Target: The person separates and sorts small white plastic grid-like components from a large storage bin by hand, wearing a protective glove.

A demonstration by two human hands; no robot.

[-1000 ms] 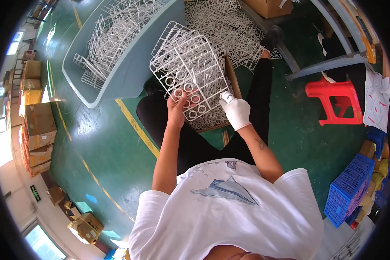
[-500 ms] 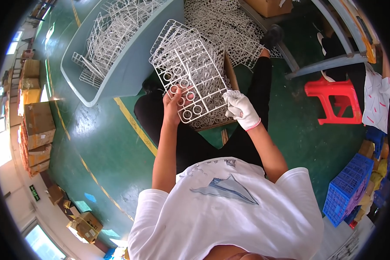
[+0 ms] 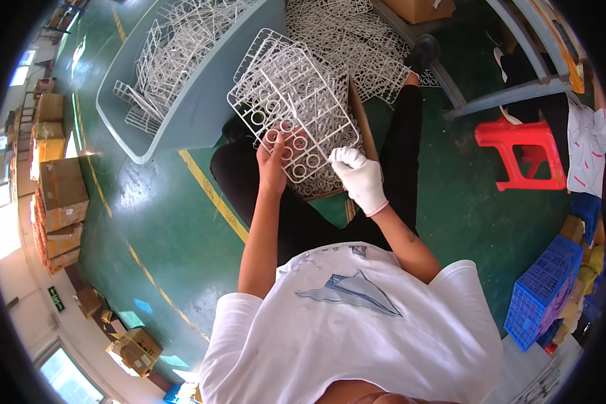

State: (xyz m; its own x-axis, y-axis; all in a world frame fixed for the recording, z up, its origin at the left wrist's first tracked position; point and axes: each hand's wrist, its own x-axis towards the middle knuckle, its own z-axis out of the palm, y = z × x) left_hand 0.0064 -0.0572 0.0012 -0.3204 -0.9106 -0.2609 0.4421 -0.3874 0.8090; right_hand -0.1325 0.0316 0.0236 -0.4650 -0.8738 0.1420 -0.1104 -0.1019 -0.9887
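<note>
My bare left hand (image 3: 271, 168) is closed on the lower left part of a white plastic sprue frame (image 3: 309, 125), its thumb on top. The frame is a flat, tilted lattice with several round rings near its lower end. My right hand (image 3: 359, 180), in a white glove, has its fingers curled and pinched at the frame's lower right edge. Whether a ring is between those fingers is hidden. Under the frame, between my legs, a cardboard box (image 3: 365, 131) is heaped with loose white rings (image 3: 326, 183). Another lattice frame (image 3: 257, 48) shows behind the held one.
A big grey-blue tub (image 3: 202, 94) full of white frames stands at the far left. More frames (image 3: 357, 47) lie piled on the floor beyond the box. A red stool (image 3: 522, 138), a metal table leg (image 3: 512, 97) and a blue crate (image 3: 542, 293) are on the right.
My right hand has moved left and its wrist has turned, along the frame's edge toward the lower corner. The held frame has turned a little; my left hand keeps its grip.
</note>
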